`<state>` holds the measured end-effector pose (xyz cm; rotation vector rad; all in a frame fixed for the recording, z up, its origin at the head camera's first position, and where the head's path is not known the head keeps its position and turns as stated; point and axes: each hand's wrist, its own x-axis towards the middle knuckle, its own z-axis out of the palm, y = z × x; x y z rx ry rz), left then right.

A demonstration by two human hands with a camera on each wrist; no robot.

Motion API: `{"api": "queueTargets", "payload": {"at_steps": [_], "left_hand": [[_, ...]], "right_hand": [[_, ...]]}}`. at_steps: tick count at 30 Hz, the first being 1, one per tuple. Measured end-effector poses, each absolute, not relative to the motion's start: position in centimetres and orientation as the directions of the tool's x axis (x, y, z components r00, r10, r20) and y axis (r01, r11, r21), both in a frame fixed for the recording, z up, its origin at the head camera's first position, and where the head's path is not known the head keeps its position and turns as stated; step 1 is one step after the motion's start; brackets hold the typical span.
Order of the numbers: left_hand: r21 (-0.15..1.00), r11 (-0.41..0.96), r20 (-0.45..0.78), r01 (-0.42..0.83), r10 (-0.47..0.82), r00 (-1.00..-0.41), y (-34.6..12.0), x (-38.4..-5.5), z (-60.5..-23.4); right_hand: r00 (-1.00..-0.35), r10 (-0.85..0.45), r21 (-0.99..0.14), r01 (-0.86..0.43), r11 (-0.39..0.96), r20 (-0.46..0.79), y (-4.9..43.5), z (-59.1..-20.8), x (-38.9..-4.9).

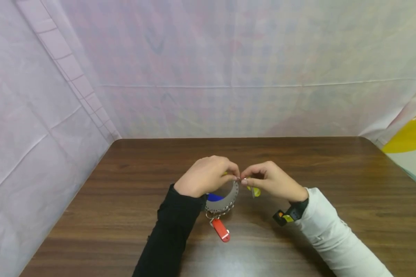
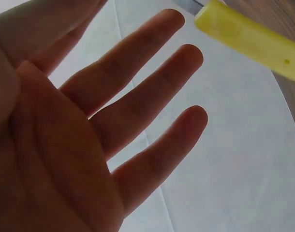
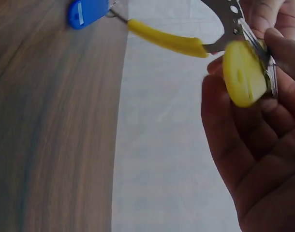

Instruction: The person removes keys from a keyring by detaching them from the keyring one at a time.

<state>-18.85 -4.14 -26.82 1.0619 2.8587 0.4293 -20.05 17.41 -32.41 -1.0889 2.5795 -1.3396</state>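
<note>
A large grey metal ring with holes along its edge [image 1: 234, 197] hangs over the table; its yellow handle [image 3: 167, 39] shows in both wrist views. At its upper rim, my left hand [image 1: 209, 175] pinches with thumb and forefinger, the other fingers extended. Opposite it, fingertips almost meeting, my right hand [image 1: 272, 181] pinches the small metal split ring of a yellow key tag [image 3: 243, 75]. A silvery key [image 1: 252, 192] dangles beside that tag. From the ring's lower edge hangs a red key tag [image 1: 222, 230]. A blue key tag [image 3: 89, 12] hangs near the handle's far end.
A brown wood-grain table [image 1: 124, 207] lies beneath the hands. Pale cloth [image 1: 208, 111] hangs behind the table and along its left side. A yellow patterned shape [image 1: 410, 132] is beyond the right edge.
</note>
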Motion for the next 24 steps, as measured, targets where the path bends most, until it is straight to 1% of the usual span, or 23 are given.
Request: {"api": "queueTargets", "payload": {"at_steps": [2, 7, 10, 14, 19, 24], "left_hand": [[0.276, 0.725, 0.045, 0.631, 0.646, -0.762, -4.2, -18.8, -26.8], [0.279, 0.746, 0.049, 0.604, 0.617, -0.785, -3.9, -18.8, -27.1], [0.265, 0.767, 0.056, 0.584, 0.593, -0.803, -3.7, -18.6, -27.3], [0.225, 0.79, 0.116, 0.57, 0.559, -0.821, -3.6, -18.1, -27.3], [0.187, 0.777, 0.195, 0.602, 0.571, -0.798, -3.0, -17.7, -27.4], [0.159, 0.782, 0.267, 0.602, 0.553, -0.789, -2.4, -17.6, -27.7]], "right_hand": [[-0.757, -0.608, -0.741, -0.548, 0.389, 0.24, 17.5, -32.3, -20.1], [-0.771, -0.586, -0.753, -0.535, 0.384, 0.248, 17.6, -32.2, -20.2], [-0.797, -0.551, -0.762, -0.512, 0.397, 0.248, 17.4, -32.2, -20.2], [-0.845, -0.483, -0.782, -0.455, 0.426, 0.228, 17.2, -31.9, -20.1], [-0.895, -0.41, -0.86, -0.342, 0.378, 0.175, 16.9, -31.3, -19.9], [-0.914, -0.382, -0.916, -0.267, 0.3, 0.141, 16.8, -30.8, -19.7]]}}
